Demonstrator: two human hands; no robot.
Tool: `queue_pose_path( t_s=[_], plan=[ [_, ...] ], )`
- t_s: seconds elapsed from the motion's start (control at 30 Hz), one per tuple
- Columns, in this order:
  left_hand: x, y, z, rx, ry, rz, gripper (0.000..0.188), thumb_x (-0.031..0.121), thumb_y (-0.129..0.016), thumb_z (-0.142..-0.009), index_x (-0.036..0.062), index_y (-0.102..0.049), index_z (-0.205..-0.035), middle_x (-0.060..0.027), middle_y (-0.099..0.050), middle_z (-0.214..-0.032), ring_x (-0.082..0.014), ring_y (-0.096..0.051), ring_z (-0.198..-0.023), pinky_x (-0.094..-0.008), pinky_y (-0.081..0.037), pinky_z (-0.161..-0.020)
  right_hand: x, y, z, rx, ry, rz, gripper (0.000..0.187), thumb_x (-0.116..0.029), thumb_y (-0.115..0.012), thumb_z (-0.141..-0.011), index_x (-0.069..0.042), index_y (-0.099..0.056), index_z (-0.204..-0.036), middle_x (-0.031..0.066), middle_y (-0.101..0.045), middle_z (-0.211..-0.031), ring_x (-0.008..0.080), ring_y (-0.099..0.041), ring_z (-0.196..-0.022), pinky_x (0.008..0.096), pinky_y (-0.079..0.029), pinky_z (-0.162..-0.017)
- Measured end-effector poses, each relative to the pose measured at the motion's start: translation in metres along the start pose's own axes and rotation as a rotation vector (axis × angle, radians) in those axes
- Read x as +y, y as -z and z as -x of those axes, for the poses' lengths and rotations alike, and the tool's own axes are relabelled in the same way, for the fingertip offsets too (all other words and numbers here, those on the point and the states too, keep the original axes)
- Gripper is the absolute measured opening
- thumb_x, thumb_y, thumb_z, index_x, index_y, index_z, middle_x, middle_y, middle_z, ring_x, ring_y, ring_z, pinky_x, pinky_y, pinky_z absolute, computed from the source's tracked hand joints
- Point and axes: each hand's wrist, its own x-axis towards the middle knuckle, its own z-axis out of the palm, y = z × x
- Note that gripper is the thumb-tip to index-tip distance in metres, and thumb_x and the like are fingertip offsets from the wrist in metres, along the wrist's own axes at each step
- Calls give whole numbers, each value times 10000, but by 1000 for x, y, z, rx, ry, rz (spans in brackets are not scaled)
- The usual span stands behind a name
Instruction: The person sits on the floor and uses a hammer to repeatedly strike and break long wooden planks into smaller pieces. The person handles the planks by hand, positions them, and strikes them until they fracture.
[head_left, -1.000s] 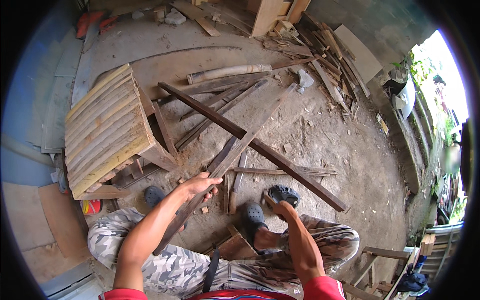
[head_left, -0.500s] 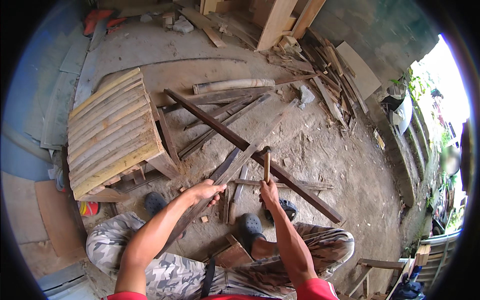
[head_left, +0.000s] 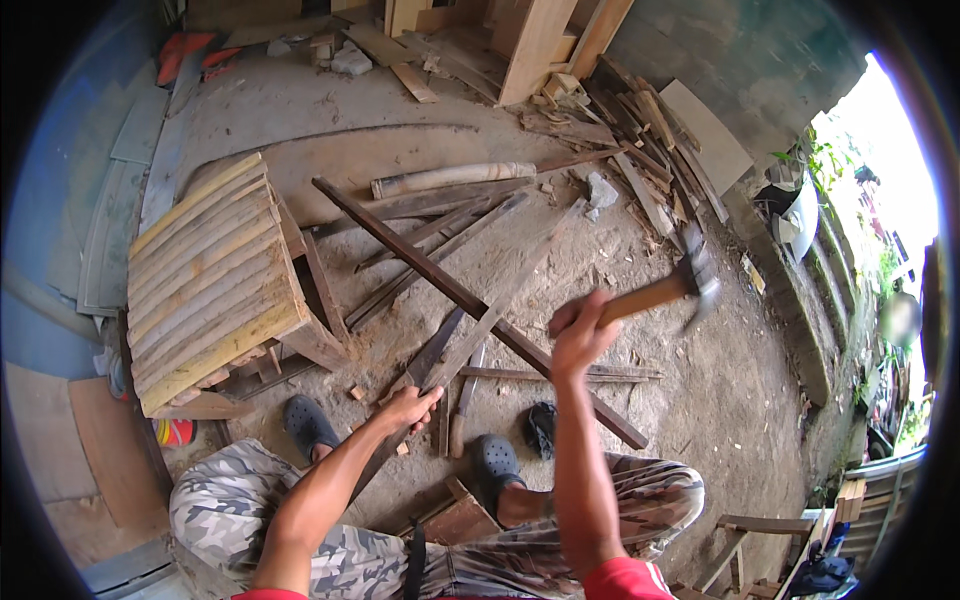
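Note:
My left hand (head_left: 412, 407) is wrapped round a long weathered plank (head_left: 528, 262), which slants from my lap up to the right. The plank lies across a dark brown wooden beam (head_left: 405, 248) on the ground. Raised to the right of the plank, my right hand (head_left: 583, 338) grips a claw hammer (head_left: 650, 297) by its wooden handle; the metal head is smeared by motion. Beside the plank lies a dark, flat, blade-like piece (head_left: 432, 350). A long blade with a wooden handle (head_left: 460, 425) rests on the ground between my feet.
A slatted wooden structure (head_left: 215, 285) stands at the left. Behind the beam lie loose timbers and a pale round log (head_left: 453, 180). Scrap wood (head_left: 655, 150) is heaped at the far right, near concrete steps (head_left: 790, 300). A short wooden block (head_left: 460, 518) sits by my lap.
My right hand has lifted the hammer up and to the right, away from the crossing of plank and beam. My left hand has shifted slightly along with the plank, still gripping it.

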Motion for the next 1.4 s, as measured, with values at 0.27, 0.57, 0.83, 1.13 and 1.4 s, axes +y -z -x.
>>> queue_pose_path(
  t_s=[0.27, 0.57, 0.83, 1.13, 1.4],
  plan=[
    [-38, -21, -13, 12, 33, -83, 476, 482, -529, -981, 69, -498, -745, -5, -477, -542, -116, -476, -412, -299, -388, -396, 153, 96, 115, -197, -973, 753, 508, -477, -549, -950, -9, -577, -755, 101, -552, -550, 233, -581, -461, 401, -448, -439],
    [-36, -24, -7, 52, 44, -56, 559, 573, -552, -929, 45, -533, -749, -33, -521, -547, -116, -486, -396, -304, -411, -388, -22, 32, -18, -68, -504, 176, 419, -420, -494, -1004, -134, -454, -699, -46, -418, -511, 57, -378, -374, 246, -295, -296],
    [-25, -30, -2, 12, 29, -39, 531, 556, -552, -936, 56, -520, -758, -12, -505, -555, -112, -488, -418, -297, -419, -390, 109, 77, 96, 44, -536, 536, 376, -384, -527, -960, -14, -571, -910, 163, -578, -727, 264, -564, -691, 415, -410, -627],
    [-31, -24, -11, 33, -2, -93, 507, 513, -531, -968, 67, -502, -730, 1, -470, -524, -116, -464, -410, -295, -392, -391, 99, 64, 59, -47, -780, 477, 614, -583, -381, -990, -31, -560, -788, 12, -476, -547, 144, -478, -438, 337, -394, -385],
    [-19, -25, 4, 27, 64, 27, 509, 531, -532, -958, 68, -501, -748, -1, -482, -551, -96, -466, -415, -292, -412, -380, -44, 5, -28, 77, -262, -163, 509, -555, -321, -1020, -109, -453, -815, -35, -408, -539, 77, -390, -409, 257, -319, -330]
  ],
)
